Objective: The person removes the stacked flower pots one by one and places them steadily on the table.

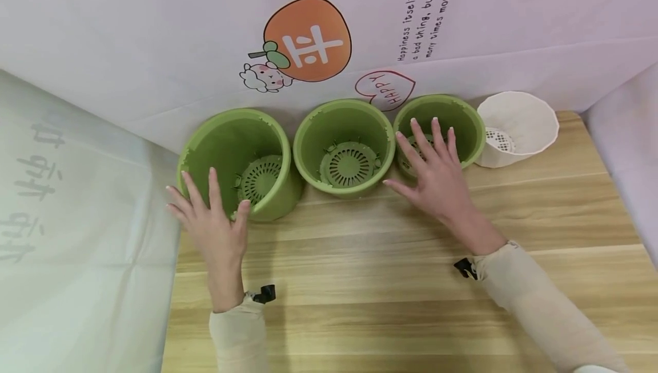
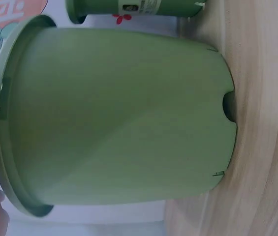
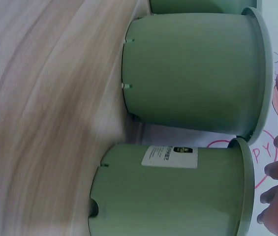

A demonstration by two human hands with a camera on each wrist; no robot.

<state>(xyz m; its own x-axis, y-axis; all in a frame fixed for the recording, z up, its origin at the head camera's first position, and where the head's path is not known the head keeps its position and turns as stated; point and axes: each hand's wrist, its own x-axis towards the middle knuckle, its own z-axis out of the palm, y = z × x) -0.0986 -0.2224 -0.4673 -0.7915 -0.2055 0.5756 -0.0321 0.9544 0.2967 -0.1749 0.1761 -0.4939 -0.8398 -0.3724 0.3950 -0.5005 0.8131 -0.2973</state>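
Three green plastic flowerpots stand in a row against the back cloth. Over the front left rim of the left pot (image 1: 276,201), the largest, my left hand (image 1: 216,230) is spread with straight fingers. In the left wrist view that pot (image 2: 119,118) fills most of the picture, the hand at its rim. My right hand (image 1: 439,184) reaches over the right green pot (image 1: 470,127), its fingers extended above the opening and the thumb pointing toward the middle pot (image 1: 308,127). The right wrist view shows my fingers (image 3: 271,169) just beyond the rims. Neither hand grips anything.
A smaller white pot (image 1: 529,116) with a perforated base stands at the right end of the row. The pots rest on a wooden table (image 1: 360,299). A printed cloth (image 1: 195,30) hangs behind, and a pale cloth (image 1: 77,219) borders the left side.
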